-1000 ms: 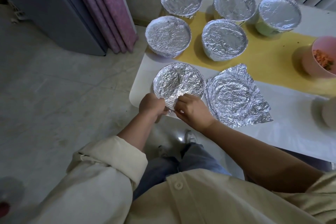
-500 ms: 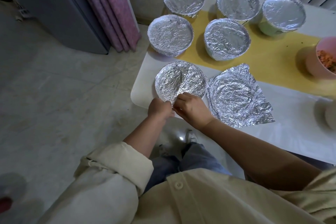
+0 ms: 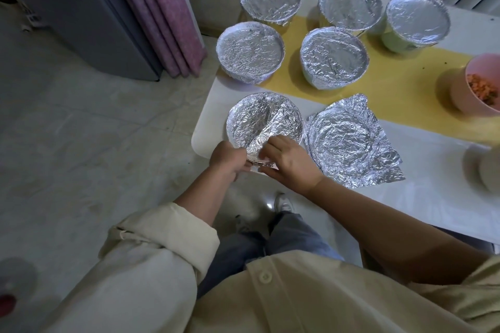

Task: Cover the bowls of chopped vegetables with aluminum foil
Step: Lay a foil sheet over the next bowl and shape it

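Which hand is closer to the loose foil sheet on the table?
Right. The right hand is just left of the loose foil sheet; the left hand is farther left, past it.

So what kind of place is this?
Probably a home kitchen or dining corner: foil-covered bowls on a white table, a pink bowl of chopped vegetables, and what looks like a fridge.
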Motion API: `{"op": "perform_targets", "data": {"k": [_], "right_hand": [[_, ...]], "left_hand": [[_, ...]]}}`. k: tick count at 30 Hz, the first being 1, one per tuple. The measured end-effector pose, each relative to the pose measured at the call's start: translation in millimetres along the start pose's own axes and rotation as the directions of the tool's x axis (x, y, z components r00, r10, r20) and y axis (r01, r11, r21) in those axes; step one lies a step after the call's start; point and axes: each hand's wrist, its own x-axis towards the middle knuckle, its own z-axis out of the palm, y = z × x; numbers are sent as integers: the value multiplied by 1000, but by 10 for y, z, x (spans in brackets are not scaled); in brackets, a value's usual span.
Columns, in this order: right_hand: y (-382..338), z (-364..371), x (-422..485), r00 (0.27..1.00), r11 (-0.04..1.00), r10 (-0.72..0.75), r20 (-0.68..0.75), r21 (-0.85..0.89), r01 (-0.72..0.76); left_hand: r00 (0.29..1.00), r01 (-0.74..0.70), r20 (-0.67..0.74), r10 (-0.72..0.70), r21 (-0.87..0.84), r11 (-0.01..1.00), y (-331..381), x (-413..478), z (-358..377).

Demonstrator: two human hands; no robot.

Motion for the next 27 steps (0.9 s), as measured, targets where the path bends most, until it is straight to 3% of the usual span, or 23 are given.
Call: {"op": "perform_targets", "data": {"k": [8, 10, 14, 17, 27], "right_hand": [[8, 6, 37, 997, 994, -53, -65, -95, 46], [2, 2, 40, 996, 994, -58, -64, -96, 51], [-18, 0, 47, 997, 994, -56, -56, -95, 50], [-35, 11, 69, 996, 994, -61, -60, -89, 56], [-59, 76, 95, 998, 998, -28, -57, -63, 24]], "left_hand": [[995, -43, -90, 50, 88, 995, -19, -60, 0], [999, -6, -50, 11, 106, 994, -12, -153, 6], [995, 79, 57, -77, -28, 997, -64, -234, 69], [999, 50, 18, -48, -107, 993, -55, -202, 116], [998, 13, -68, -18, -69, 998, -34, -124, 117]]}}
